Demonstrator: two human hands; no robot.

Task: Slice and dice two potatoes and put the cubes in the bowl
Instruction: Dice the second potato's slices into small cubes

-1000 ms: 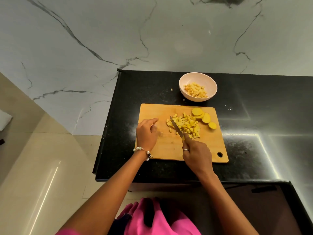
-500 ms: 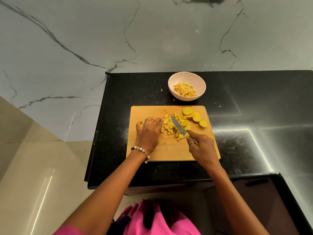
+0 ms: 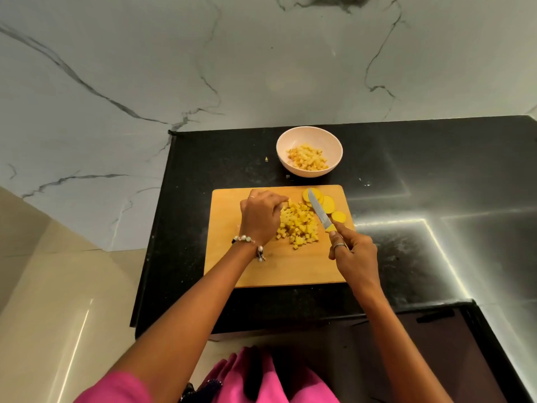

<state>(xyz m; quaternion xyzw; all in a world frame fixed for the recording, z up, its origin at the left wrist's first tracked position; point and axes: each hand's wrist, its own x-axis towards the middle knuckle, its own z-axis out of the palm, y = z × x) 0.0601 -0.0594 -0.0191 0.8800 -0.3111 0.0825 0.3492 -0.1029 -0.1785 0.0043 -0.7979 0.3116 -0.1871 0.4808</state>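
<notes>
A heap of yellow potato cubes (image 3: 299, 223) lies in the middle of the wooden cutting board (image 3: 279, 269). My left hand (image 3: 260, 218) rests cupped against the heap's left side, fingers curled over its far edge. My right hand (image 3: 353, 253) grips the yellow handle of a knife (image 3: 319, 212), whose blade points away along the heap's right side. Round potato slices (image 3: 329, 205) lie at the board's far right corner, partly behind the blade. Beyond the board stands a pale bowl (image 3: 309, 135) holding potato cubes (image 3: 307, 160).
The board sits on a black counter (image 3: 436, 175) with a marble wall behind. The counter's left edge (image 3: 151, 237) drops off to a beige floor. A small scrap (image 3: 266, 159) lies left of the bowl. Pink clothing shows at the bottom.
My left hand moved from the bare board onto the heap's left side. The knife swung from across the cubes to their right side, blade now near the slices.
</notes>
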